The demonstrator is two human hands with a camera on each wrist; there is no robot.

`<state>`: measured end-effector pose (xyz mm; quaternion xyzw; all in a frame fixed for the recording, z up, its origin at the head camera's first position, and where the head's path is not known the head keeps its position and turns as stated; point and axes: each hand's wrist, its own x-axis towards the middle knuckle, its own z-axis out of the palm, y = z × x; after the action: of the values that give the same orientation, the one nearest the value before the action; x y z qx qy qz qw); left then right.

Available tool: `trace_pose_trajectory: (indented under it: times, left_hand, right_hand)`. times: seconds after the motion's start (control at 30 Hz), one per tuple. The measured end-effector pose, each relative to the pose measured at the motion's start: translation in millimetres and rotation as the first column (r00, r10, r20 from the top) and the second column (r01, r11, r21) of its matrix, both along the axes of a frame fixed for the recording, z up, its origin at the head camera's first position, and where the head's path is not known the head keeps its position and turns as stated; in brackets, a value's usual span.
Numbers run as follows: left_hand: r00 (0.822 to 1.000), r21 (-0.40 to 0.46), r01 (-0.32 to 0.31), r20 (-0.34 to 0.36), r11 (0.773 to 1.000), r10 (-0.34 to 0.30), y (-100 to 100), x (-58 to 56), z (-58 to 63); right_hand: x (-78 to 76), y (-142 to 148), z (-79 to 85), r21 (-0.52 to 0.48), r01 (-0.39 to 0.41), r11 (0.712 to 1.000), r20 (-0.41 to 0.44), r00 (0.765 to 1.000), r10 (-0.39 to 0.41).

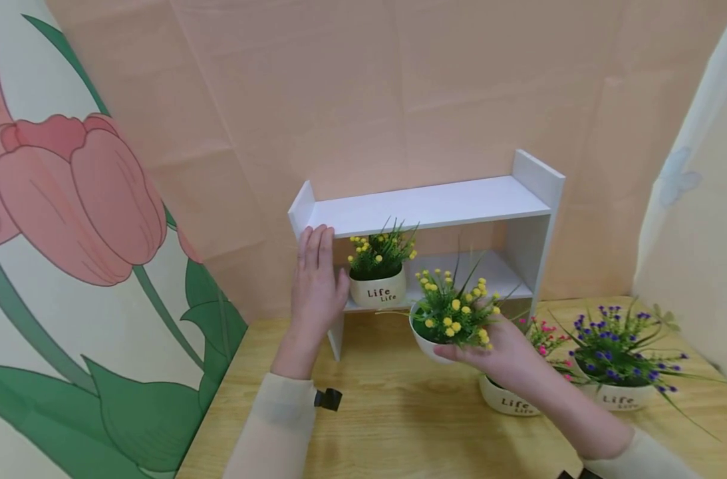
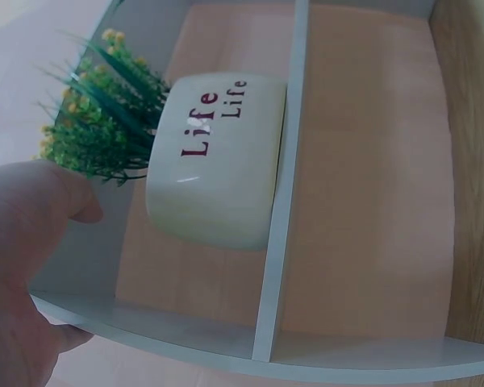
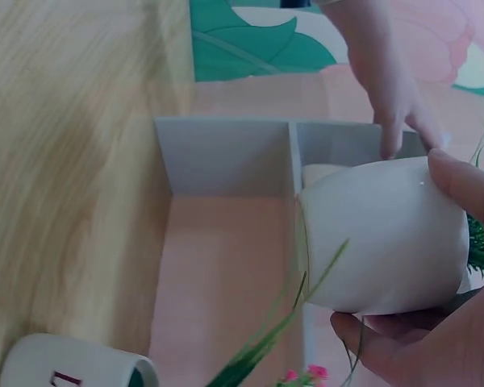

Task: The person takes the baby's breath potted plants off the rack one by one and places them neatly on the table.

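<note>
My right hand (image 1: pixel 501 346) grips a white pot (image 3: pixel 387 234) of yellow artificial flowers (image 1: pixel 453 309), held in the air before the shelf's right half. My left hand (image 1: pixel 318 286) rests with straight fingers against the left end of the white two-tier shelf (image 1: pixel 423 206). Just right of that hand, another yellow-flowered pot (image 1: pixel 378 289) stands on the middle board, its "Life" lettering facing out; the left wrist view shows this pot (image 2: pixel 214 161) upright on the board, apart from my thumb (image 2: pixel 85 201).
On the wooden table (image 1: pixel 399 419), a pink-flowered pot (image 1: pixel 509 398) stands partly behind my right forearm. Right of it is a purple-flowered pot (image 1: pixel 623 396). A pinkish cloth (image 1: pixel 429 86) hangs behind the shelf, and a tulip-printed panel (image 1: pixel 82 199) stands at left.
</note>
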<state>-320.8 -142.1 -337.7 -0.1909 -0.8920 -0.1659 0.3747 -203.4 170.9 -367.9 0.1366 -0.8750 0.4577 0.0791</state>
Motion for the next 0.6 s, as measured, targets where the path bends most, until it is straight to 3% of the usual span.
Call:
trace_pose_trajectory:
  times: [0.6]
  left_hand:
    - [0.999,0.016,0.02,-0.029,1.0,-0.02,0.6,-1.4,-1.1]
  right_hand:
    - [4.8,1.1,-22.9,0.0,-0.005,1.0,-0.033,0.999,0.005]
